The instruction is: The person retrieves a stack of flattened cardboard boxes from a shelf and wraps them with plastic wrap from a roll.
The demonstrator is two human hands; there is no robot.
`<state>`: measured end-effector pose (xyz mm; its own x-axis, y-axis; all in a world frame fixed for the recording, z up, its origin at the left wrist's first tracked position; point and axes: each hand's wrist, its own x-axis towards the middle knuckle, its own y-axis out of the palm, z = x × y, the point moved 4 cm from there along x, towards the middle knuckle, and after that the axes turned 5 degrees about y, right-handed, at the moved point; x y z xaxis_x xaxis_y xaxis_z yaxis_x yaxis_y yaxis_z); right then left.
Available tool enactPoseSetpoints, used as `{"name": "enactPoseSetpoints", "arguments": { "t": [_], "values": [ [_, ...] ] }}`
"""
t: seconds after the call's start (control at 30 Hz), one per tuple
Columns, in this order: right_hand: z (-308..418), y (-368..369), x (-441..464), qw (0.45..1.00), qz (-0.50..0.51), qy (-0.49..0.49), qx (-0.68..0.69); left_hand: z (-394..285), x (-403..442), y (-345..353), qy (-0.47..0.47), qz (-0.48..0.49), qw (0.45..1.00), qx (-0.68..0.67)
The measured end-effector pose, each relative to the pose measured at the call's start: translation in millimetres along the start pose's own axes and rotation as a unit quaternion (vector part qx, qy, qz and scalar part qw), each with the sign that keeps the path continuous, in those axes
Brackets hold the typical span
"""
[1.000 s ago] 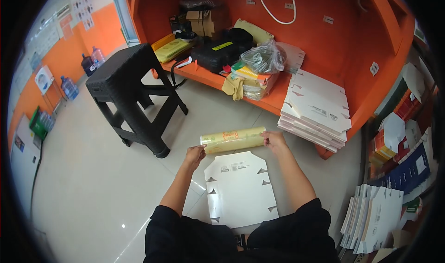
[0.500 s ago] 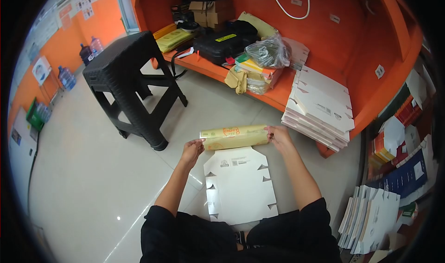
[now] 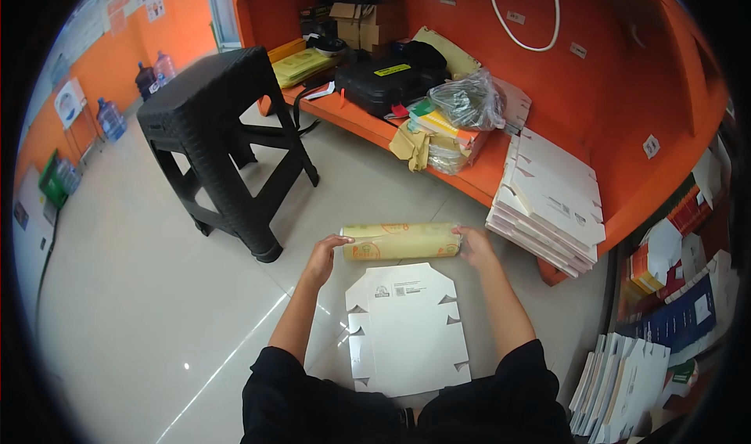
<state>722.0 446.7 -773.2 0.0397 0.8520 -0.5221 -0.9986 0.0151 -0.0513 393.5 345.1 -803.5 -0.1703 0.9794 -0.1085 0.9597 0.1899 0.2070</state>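
A roll of yellowish plastic film [image 3: 401, 242] with orange printing lies crosswise in front of me, held at both ends. My left hand [image 3: 322, 258] is closed on its left end, with the thumb along the edge. At the right end, my right hand [image 3: 475, 248] grips the roll, its fingers partly hidden behind the film. Just below the roll, a flat white cardboard piece [image 3: 411, 330] with notched sides and a small printed label rests between my arms, close to my legs.
A black plastic stool [image 3: 227, 147] stands to the left. Beyond the roll is an orange shelf [image 3: 368, 127] bearing a black case [image 3: 387, 80], plastic-wrapped items and a stack of white cardboard [image 3: 551, 197]. More white cardboard sheets [image 3: 626, 385] stand at the lower right.
The roll has turned between my hands, so different orange print faces up. The camera view has shifted slightly. Both hands keep their hold on the ends.
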Motion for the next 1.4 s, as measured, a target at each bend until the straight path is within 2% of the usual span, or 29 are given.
{"name": "enactPoseSetpoints", "arguments": {
  "t": [0.03, 0.07, 0.1, 0.17, 0.23, 0.33, 0.37, 0.43, 0.5, 0.53, 0.6, 0.63, 0.7, 0.83, 0.87, 0.93, 1.0, 1.07, 1.1, 1.13, 1.17, 1.2, 1.23, 1.27, 1.33, 1.4],
  "values": [
    [-8.9, -1.5, 4.1, 0.997, -0.013, 0.064, 0.032, 2.3, 2.0, -1.4, -0.001, -0.002, 1.0, -0.004],
    [-14.3, -2.5, 7.4, 0.997, -0.013, 0.066, 0.027, 7.7, 2.1, -1.1, -0.03, 0.015, 0.998, -0.057],
    [-21.7, -0.9, 10.1, 0.993, 0.022, 0.082, 0.078, 13.8, 0.5, -1.1, -0.059, 0.031, 0.992, -0.111],
    [-31.9, 1.1, 16.1, 0.985, 0.057, 0.107, 0.126, 14.5, -1.8, -2.9, -0.069, 0.033, 0.986, -0.146],
    [-27.8, 10.5, 24.1, 0.97, 0.158, 0.076, 0.167, 10.8, -4.3, -2.5, -0.075, 0.032, 0.98, -0.179],
    [-22.0, 23.4, 53.4, 0.973, 0.148, 0.042, 0.174, 2.3, -4.0, 0.1, -0.033, 0.041, 0.985, -0.165],
    [-7.1, 34.3, 41.5, 0.973, 0.151, 0.044, 0.171, 4.0, -4.8, -4.0, -0.028, 0.023, 0.976, -0.215],
    [35.7, 47.7, 14.2, 0.98, 0.108, -0.035, 0.161, 13.3, -8.0, -10.0, -0.025, 0.002, 0.964, -0.265],
    [69.2, 64.8, 0.6, 0.98, 0.111, -0.101, 0.131, 28.9, -15.2, -14.7, 0.009, -0.034, 0.925, -0.379],
    [84.8, 72.8, -11.6, 0.98, 0.113, -0.101, 0.131, 32.9, -19.3, -9.6, 0.01, -0.035, 0.925, -0.379],
    [123.3, 84.3, -38.9, 0.964, 0.104, -0.238, 0.056, 38.3, -24.9, 16.0, 0.008, 0.011, 0.901, -0.434],
    [134.1, 85.4, -41.5, 0.963, 0.105, -0.24, 0.054, 42.9, -26.1, 26.5, 0.01, 0.012, 0.9, -0.435],
    [160.6, 81.9, -50.5, 0.934, 0.05, -0.334, -0.115, 50.7, -24.3, 55.5, 0.004, 0.061, 0.879, -0.473],
    [167.0, 87.4, -49.5, 0.914, 0.018, -0.372, -0.159, 79.3, -17.8, 95.8, -0.042, 0.08, 0.852, -0.516],
    [157.6, 91.3, -51.8, 0.91, 0.0, -0.358, -0.209, 82.2, -21.0, 101.4, -0.037, 0.087, 0.849, -0.519],
    [152.7, 90.7, -40.6, 0.902, -0.026, -0.343, -0.262, 93.8, -25.2, 112.4, -0.085, 0.05, 0.847, -0.523],
    [145.9, 90.4, -19.7, 0.841, -0.051, -0.436, -0.316, 94.5, -23.9, 111.5, -0.092, 0.051, 0.853, -0.511],
    [147.5, 93.3, -27.4, 0.868, -0.043, -0.414, -0.271, 85.4, -23.2, 106.4, -0.132, 0.134, 0.883, -0.43],
    [149.1, 96.2, -28.9, 0.877, -0.023, -0.398, -0.268, 76.4, -24.2, 101.3, -0.125, 0.166, 0.928, -0.31],
    [151.7, 98.2, -31.9, 0.885, -0.003, -0.384, -0.263, 56.3, -26.5, 95.5, -0.128, 0.166, 0.929, -0.305],
    [155.7, 102.1, -39.9, 0.868, 0.011, -0.404, -0.289, 40.0, -33.2, 93.7, -0.192, 0.234, 0.932, -0.198],
    [159.0, 102.8, -39.3, 0.87, 0.01, -0.404, -0.283, 28.5, -40.4, 90.1, -0.252, 0.298, 0.917, -0.087],
    [159.4, 105.1, -36.1, 0.887, 0.051, -0.36, -0.285, 16.9, -44.4, 85.7, -0.239, 0.339, 0.908, -0.066],
    [158.0, 107.0, -35.9, 0.9, 0.092, -0.315, -0.285, 5.1, -48.5, 79.3, -0.241, 0.34, 0.907, -0.059],
    [159.5, 106.5, -41.0, 0.913, 0.111, -0.293, -0.26, -15.2, -60.2, 70.8, -0.315, 0.37, 0.865, -0.126],
    [162.9, 104.6, -47.9, 0.923, 0.13, -0.275, -0.234, -20.5, -60.4, 59.7, -0.318, 0.363, 0.874, -0.059]
  ]
}}
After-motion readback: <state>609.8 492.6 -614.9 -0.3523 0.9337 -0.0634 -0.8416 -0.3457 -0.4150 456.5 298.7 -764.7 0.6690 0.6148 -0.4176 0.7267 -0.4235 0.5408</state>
